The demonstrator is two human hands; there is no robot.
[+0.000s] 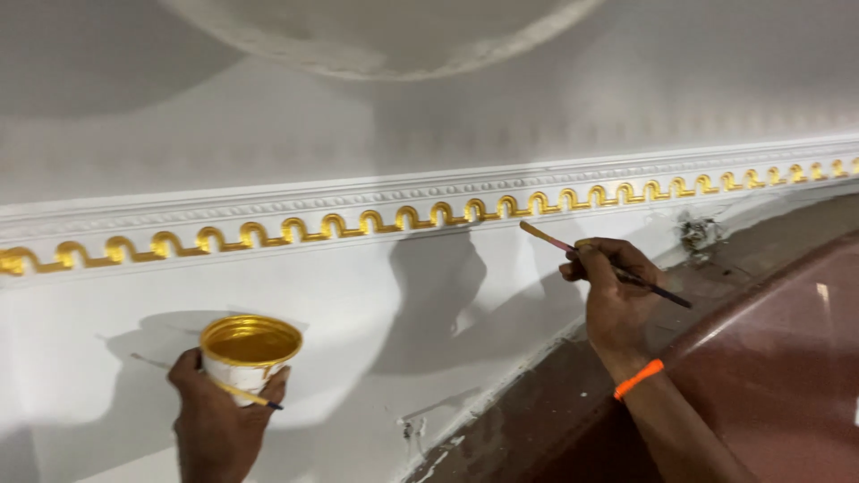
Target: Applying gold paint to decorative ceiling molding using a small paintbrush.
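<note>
My left hand (215, 416) grips a small white cup of gold paint (250, 350), low at the left. A thin second brush (234, 391) is pinned against the cup by the same fingers. My right hand (611, 291) holds a slim paintbrush (601, 264) like a pen, tip pointing up-left toward the moulding. An orange band (638, 378) circles that wrist. The white cornice carries a raised wave pattern painted gold (394, 218), running across the whole view. The brush tip is just below the gold band, near its middle right.
White wall (376, 340) below the cornice shows shadows of the hands and cup. A dark reddish-brown curved surface (769, 358) fills the lower right. A rough patch with wires (698, 234) sits on the wall at the right. A round ceiling moulding (376, 45) is above.
</note>
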